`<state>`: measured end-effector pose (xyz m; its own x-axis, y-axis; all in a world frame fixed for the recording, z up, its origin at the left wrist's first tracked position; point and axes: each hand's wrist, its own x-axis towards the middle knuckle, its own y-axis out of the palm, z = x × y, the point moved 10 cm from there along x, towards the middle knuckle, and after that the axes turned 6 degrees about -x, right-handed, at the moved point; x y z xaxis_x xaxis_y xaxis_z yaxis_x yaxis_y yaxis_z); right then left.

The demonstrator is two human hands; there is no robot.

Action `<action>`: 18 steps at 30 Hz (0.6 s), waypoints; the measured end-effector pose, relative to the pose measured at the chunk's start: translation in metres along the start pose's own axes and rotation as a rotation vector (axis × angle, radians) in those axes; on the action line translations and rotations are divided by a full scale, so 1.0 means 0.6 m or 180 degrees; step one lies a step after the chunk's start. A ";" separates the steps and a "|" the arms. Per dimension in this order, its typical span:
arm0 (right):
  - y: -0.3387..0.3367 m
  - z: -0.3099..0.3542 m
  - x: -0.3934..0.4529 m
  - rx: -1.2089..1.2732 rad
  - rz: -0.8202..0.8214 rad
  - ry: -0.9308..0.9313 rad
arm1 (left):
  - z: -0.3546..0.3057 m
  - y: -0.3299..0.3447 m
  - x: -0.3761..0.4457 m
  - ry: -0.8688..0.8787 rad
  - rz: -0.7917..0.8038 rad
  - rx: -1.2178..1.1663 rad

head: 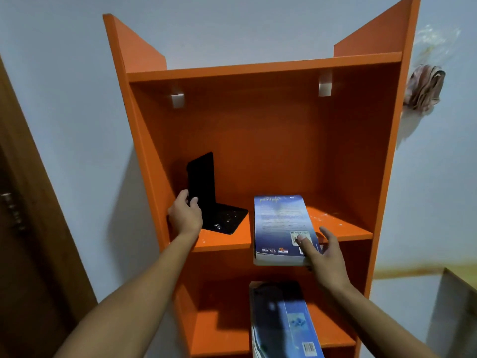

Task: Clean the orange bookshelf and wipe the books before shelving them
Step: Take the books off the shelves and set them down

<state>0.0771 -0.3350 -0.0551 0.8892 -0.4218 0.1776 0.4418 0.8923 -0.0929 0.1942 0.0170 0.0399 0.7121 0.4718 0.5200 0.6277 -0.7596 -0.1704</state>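
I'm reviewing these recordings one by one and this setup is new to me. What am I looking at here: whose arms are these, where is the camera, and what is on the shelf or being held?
There is no machine here. One wide-angle camera sits on a person's head, looking forward and down, so the two bare arms reaching in from below are that person's own.

In front stands a tall orange bookshelf against a pale wall. On its middle board, the left hand grips the upright part of a black L-shaped bookend, whose flat foot lies on the board. The right hand holds the near end of a thick blue paperback book lying flat, cover up, its near end sticking out past the board's front edge. White specks dot the board.

Lower down, a second, dark blue book juts out over the lower board. A crumpled cloth hangs on the wall to the right.
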 end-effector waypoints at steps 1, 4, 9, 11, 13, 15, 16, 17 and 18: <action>0.003 -0.003 -0.013 0.0105 0.0013 -0.0031 | -0.008 -0.012 -0.007 0.0167 -0.0044 -0.0017; 0.027 -0.018 -0.050 0.0643 0.0287 0.0087 | -0.035 -0.055 -0.036 0.0592 -0.0125 -0.0063; 0.066 -0.009 -0.080 0.1307 0.0677 0.0436 | -0.072 -0.125 -0.089 0.1006 -0.0203 -0.0250; 0.078 -0.014 -0.088 0.1345 0.0747 0.0613 | -0.073 -0.156 -0.109 0.1045 -0.0187 -0.0291; 0.084 -0.023 -0.103 0.1344 0.0732 0.0760 | -0.071 -0.199 -0.131 0.0998 -0.0216 -0.0359; 0.087 -0.026 -0.127 0.1315 0.0711 0.0776 | -0.064 -0.246 -0.152 0.0923 -0.0241 -0.0394; 0.089 -0.027 -0.142 0.1300 0.0723 0.0743 | -0.056 -0.268 -0.161 0.0870 -0.0208 -0.0405; 0.092 -0.027 -0.160 0.1278 0.0741 0.0706 | -0.046 -0.291 -0.171 0.0804 -0.0166 -0.0409; 0.094 -0.029 -0.181 0.1268 0.0767 0.0674 | -0.032 -0.315 -0.183 0.0729 -0.0127 -0.0423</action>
<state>0.0074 -0.2416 -0.0964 0.9831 -0.1831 -0.0092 0.1783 0.9429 0.2813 -0.0087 0.1001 0.0313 0.5884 0.4004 0.7024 0.5963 -0.8016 -0.0425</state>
